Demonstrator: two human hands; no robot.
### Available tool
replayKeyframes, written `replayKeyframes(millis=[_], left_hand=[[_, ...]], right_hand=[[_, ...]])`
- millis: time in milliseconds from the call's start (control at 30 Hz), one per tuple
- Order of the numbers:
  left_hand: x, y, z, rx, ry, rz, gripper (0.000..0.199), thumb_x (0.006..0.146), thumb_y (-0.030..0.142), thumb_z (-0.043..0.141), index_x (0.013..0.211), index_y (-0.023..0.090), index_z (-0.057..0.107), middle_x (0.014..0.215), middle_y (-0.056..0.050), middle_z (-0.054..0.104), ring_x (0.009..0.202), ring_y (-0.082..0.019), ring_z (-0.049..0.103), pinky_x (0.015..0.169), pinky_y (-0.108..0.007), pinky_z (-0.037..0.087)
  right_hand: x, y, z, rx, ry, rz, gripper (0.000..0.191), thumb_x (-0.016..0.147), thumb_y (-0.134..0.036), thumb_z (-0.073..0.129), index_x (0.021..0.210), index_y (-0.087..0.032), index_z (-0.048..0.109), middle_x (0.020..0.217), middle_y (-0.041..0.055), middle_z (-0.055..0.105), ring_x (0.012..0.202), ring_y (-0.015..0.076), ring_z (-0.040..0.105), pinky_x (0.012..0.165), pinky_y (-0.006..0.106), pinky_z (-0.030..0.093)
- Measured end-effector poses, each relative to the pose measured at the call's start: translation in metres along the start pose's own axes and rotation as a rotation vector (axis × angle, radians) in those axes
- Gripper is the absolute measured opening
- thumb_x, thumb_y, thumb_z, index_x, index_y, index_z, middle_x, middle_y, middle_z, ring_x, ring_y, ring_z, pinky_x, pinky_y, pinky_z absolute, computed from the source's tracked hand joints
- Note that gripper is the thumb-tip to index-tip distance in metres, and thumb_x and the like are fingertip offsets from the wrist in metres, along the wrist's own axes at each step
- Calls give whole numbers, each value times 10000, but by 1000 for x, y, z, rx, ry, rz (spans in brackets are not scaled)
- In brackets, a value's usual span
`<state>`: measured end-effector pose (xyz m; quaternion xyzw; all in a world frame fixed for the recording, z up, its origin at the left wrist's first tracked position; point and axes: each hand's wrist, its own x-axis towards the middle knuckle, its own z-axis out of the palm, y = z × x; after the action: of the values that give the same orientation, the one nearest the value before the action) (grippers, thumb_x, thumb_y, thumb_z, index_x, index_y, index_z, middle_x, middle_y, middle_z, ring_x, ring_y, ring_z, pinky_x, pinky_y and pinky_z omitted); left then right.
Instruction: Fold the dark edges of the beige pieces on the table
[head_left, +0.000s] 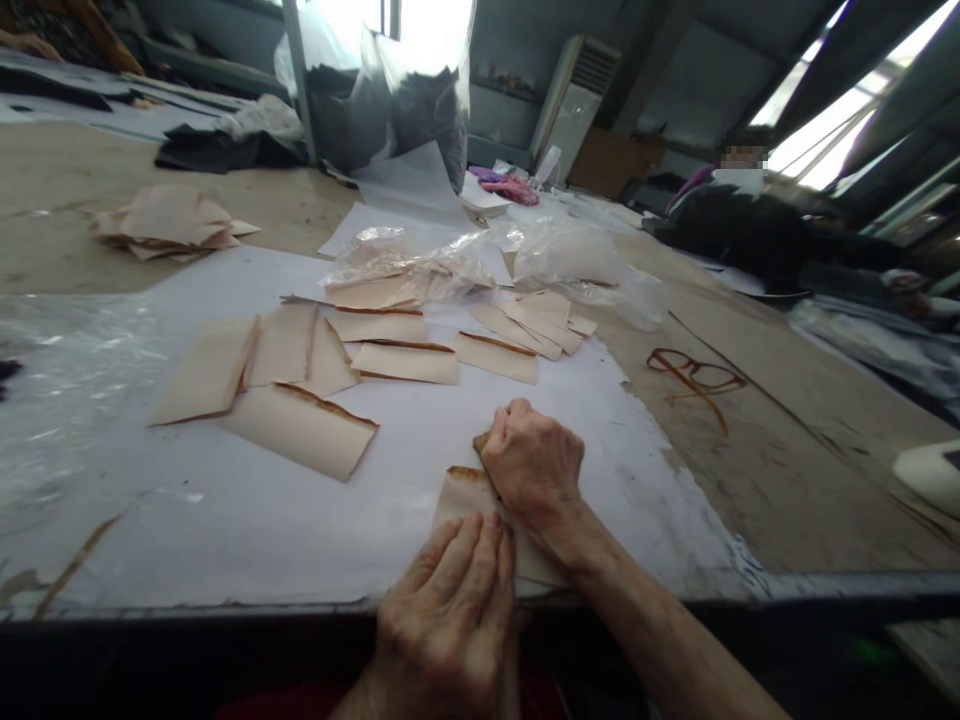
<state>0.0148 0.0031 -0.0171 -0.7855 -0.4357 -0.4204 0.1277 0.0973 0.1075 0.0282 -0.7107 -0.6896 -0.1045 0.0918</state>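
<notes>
At the front edge of the table, my left hand (457, 600) lies flat, fingers stretched out and close together, on a pale beige piece (465, 492) that looks like leather. A brown band runs along the far edge of that piece. My right hand (534, 462) is closed just beside it, over the brown-edged end. Between its fingers pokes out a small yellowish-brown thing (481, 440), mostly hidden, so its kind does not show. Farther off lie several similar pieces with brown edges, among them a long one (304, 428) and a wide one (206, 372).
White sheeting (360, 540) covers the tabletop here. Behind the pieces lie crumpled clear plastic (585, 265) and a beige stack (176, 220). Brown-framed glasses (697, 372) rest at the right, near a white rounded object (930, 475). A person in dark clothing (739, 225) is at the far right.
</notes>
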Motion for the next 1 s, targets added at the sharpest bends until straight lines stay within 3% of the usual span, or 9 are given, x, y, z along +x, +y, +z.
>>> replayKeyframes(millis=[167,300,467,567,633,700,800,1000], left_hand=[[0,3,-1,7,-7,-22,392,665,134,484,1041,67,572,1055,-127,593,1012,-240,526,870,-362,456],[1,5,-2,-5,-9,-36,374,681,175,491,1033,82,578,1054,-117,592,989,-248,532,865,-377,460],[1,4,-2,-26,-42,-53,392,670,163,510,1049,79,567,1051,-112,581,985,-245,521,873,-367,455],[0,4,-2,-30,-18,-53,415,656,146,508,1060,65,560,1021,-121,585,984,-249,516,860,-360,461],[-1,4,-2,-42,-14,-51,430,653,142,500,1073,65,552,1017,-118,589,995,-248,514,879,-363,450],[-1,5,-1,-58,-11,-55,432,657,143,491,1078,65,549,1029,-113,590,1009,-241,512,900,-359,437],[0,5,1,-63,6,-69,414,660,143,489,1059,54,561,1035,-121,592,1014,-245,515,888,-357,447],[-1,3,4,-34,13,-53,355,691,133,529,1038,76,574,993,-97,617,1005,-232,527,901,-342,441]], right_hand=[[13,-3,1,134,3,146,254,834,-236,331,824,-122,558,662,112,624,610,207,603,523,257,364],[16,16,-9,301,28,234,292,854,-255,320,829,-121,578,733,104,638,677,184,595,565,240,354],[-5,37,-19,341,22,-152,260,855,-278,340,803,-162,568,673,24,621,615,123,558,570,207,326],[-16,34,-17,240,-13,-384,238,848,-250,346,768,-157,551,702,21,616,627,114,553,565,212,306],[-18,28,-15,156,-13,-451,239,848,-242,339,771,-152,546,727,31,614,630,118,554,546,224,294],[-16,21,-13,81,-13,-407,244,848,-239,330,773,-152,544,720,41,613,600,125,556,508,235,277],[-11,10,-10,9,-28,-225,236,842,-244,338,761,-156,542,675,51,614,563,145,568,474,240,266],[-3,-5,-3,16,-37,-43,225,838,-246,339,780,-153,536,650,67,617,564,175,585,473,234,314]])
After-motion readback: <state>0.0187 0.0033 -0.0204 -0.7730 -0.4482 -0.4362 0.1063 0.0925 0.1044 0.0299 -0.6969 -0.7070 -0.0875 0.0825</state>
